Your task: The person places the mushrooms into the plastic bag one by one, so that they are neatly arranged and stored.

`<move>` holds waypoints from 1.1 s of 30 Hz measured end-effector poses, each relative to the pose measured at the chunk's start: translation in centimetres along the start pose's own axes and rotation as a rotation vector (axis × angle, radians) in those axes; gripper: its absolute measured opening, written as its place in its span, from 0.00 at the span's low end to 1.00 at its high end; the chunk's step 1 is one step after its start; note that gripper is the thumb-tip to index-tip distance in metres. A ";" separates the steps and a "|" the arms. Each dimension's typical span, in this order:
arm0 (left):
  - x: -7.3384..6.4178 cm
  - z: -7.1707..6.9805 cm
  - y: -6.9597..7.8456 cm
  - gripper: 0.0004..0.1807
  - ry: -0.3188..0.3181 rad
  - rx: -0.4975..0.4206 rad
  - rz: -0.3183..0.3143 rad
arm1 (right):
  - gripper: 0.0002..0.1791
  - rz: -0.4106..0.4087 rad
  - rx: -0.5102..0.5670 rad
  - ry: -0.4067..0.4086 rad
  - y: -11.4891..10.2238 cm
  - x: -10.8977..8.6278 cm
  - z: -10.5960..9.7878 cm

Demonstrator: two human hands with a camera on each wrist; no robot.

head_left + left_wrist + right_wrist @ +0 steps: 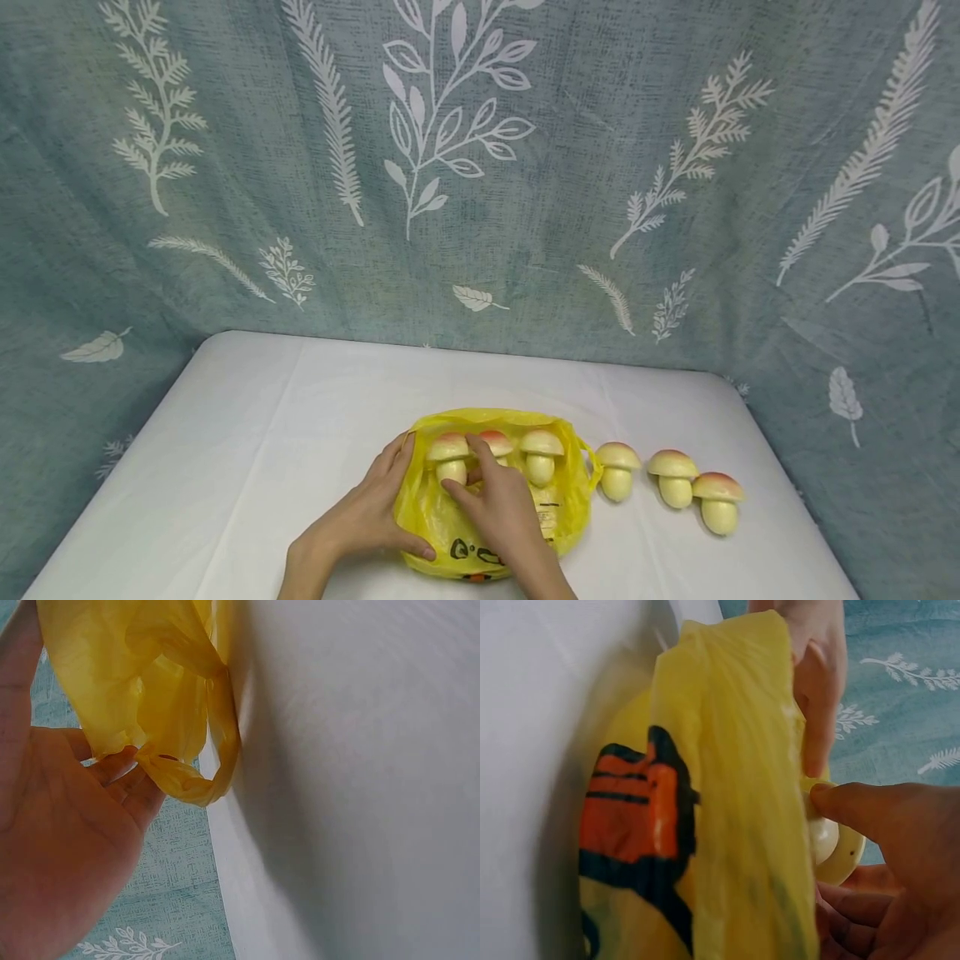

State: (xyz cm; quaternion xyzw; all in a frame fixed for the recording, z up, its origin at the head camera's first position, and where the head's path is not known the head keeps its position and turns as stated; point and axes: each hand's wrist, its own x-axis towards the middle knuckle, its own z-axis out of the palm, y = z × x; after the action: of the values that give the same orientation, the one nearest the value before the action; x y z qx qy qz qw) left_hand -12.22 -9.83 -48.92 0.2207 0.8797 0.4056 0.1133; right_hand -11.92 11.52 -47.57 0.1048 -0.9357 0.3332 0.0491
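Observation:
A yellow plastic bag (420, 521) lies spread on the table with its mouth open. My left hand (367, 508) grips the bag's left edge, with its thumb at the near side and fingers at the far rim. In the left wrist view a twisted bag handle (225, 727) hangs by those fingers. With thumb and fingers my right hand (501, 504) pinches a toy mushroom (448, 448), pale with a reddish cap, at the bag's mouth. Beside it are a second mushroom (497, 442), partly hidden by that hand, and a third mushroom (542, 457).
To the right of the bag, three more mushrooms lie in a row: one mushroom (617, 471) close to a bag handle, a middle mushroom (673, 477) and an outer mushroom (718, 502). A white cloth covers the table (300, 417). Behind hangs a green leaf-patterned curtain (525, 275).

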 end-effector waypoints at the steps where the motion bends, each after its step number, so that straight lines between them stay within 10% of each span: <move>1: 0.0 0.0 0.0 0.78 -0.001 0.000 -0.001 | 0.38 -0.001 -0.008 0.003 0.0 0.1 0.2; 33: 0.1 0.1 -0.1 0.78 -0.001 0.007 0.013 | 0.36 -0.023 -0.069 0.089 0.1 1.3 2.7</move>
State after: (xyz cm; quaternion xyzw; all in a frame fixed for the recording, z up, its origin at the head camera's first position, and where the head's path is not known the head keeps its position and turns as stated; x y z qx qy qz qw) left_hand -12.29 -9.82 -49.08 0.2269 0.8795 0.4034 0.1103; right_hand -13.26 9.68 -49.51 0.0988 -0.9423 0.3046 0.0979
